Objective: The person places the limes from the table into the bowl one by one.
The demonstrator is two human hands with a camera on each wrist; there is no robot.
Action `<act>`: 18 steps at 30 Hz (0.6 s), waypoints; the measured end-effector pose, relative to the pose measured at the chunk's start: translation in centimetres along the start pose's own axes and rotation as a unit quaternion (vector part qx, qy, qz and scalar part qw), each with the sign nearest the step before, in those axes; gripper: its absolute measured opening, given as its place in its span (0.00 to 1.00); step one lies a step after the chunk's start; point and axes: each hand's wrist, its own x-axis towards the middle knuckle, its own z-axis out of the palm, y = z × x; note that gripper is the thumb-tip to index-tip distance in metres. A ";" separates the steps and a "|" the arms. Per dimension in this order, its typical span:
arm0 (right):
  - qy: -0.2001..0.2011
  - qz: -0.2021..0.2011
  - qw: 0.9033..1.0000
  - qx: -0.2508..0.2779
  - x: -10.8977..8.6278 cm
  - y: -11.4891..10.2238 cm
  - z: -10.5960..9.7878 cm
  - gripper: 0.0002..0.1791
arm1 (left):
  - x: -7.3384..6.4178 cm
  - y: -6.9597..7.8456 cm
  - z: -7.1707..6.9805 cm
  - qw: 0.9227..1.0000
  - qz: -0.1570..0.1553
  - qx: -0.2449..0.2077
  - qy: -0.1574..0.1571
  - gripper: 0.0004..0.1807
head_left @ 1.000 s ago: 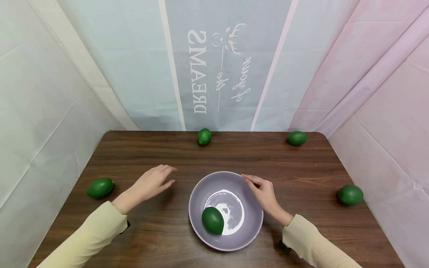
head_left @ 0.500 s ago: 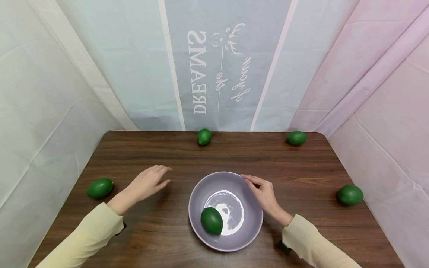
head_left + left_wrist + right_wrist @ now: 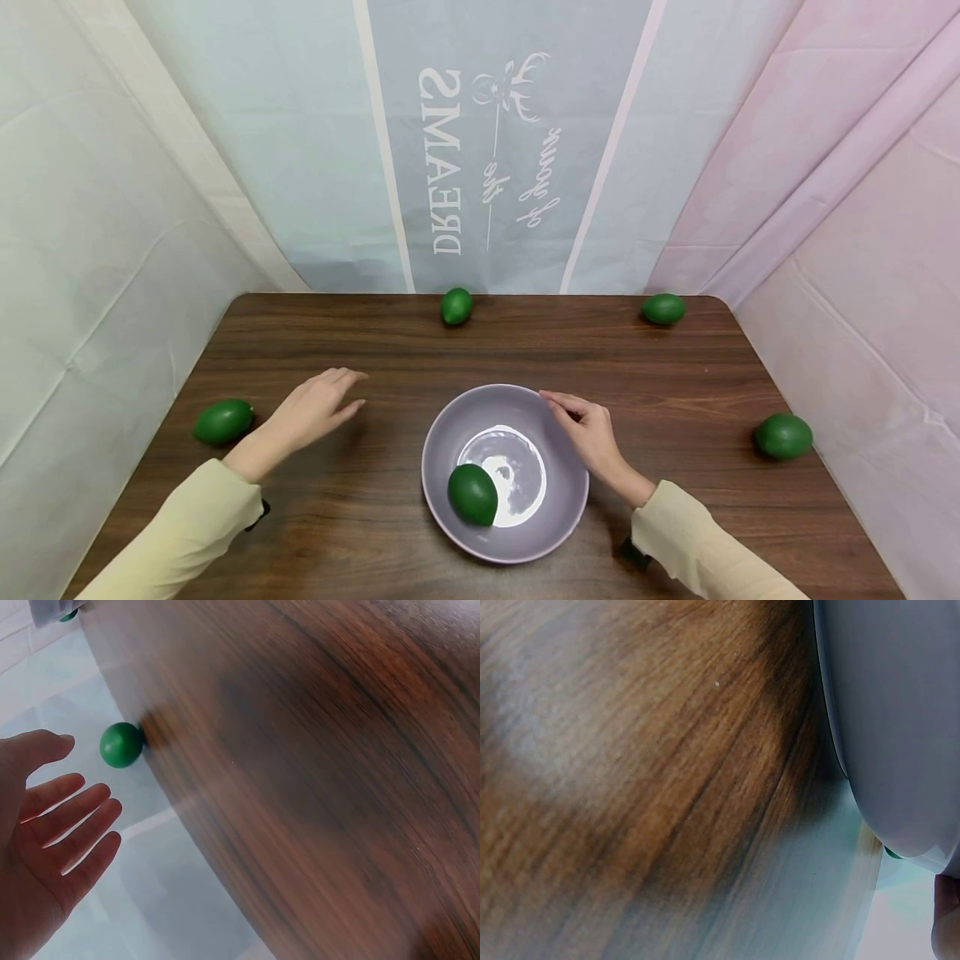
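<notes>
A purple-grey bowl (image 3: 450,433) stands at the front middle of the table, with one green lime (image 3: 473,495) lying in its left part. My right hand (image 3: 592,437) pinches the bowl's far right rim between thumb and fingertips. In the right wrist view the bowl's outer wall (image 3: 900,712) fills the right side, and a bit of my right hand (image 3: 946,922) shows below it. Left of the bowl, my left hand (image 3: 307,408) hovers above the wood, fingers loosely extended and holding nothing. Just left of that forearm lies another lime (image 3: 224,422).
One lime (image 3: 456,307) sits at the table's back edge, and a second lime (image 3: 663,309) at the back right. Near the right edge rests a third lime (image 3: 783,437). Cloth curtains (image 3: 510,167) hang behind and beside the brown wooden table (image 3: 360,333).
My left hand has drawn back leftward, away from the bowl. In the bowl, the lime has shifted slightly left. The right hand stays at the rim.
</notes>
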 end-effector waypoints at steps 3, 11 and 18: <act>0.000 0.001 1.000 0.003 0.0 0.0 0.0 0.10 | -0.2 -0.2 -0.2 1.000 -0.007 0.000 -0.003 0.20; -0.001 0.000 1.000 0.008 0.0 0.1 0.0 0.10 | -0.7 -1.0 -0.5 1.000 -0.022 0.000 -0.009 0.20; -0.001 0.000 1.000 0.008 0.0 0.0 0.0 0.10 | -1.1 -1.6 -0.8 0.999 -0.031 0.006 -0.014 0.20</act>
